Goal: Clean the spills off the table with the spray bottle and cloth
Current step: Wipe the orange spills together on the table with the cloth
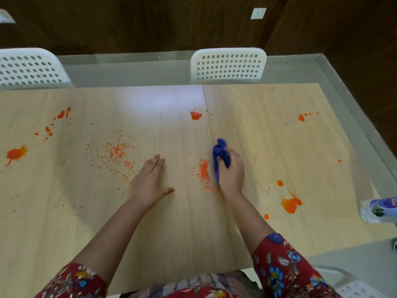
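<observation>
Orange-spattered table; right hand fingers clutch crumpled blue cloth; left hand fingers straight.

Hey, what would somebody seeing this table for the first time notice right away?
First, the bright orange spills dotted across the pale wooden table, with a big blot at the near right. Then the vivid blue cloth, bunched in the right hand mid-table beside a streak of orange specks.
</observation>
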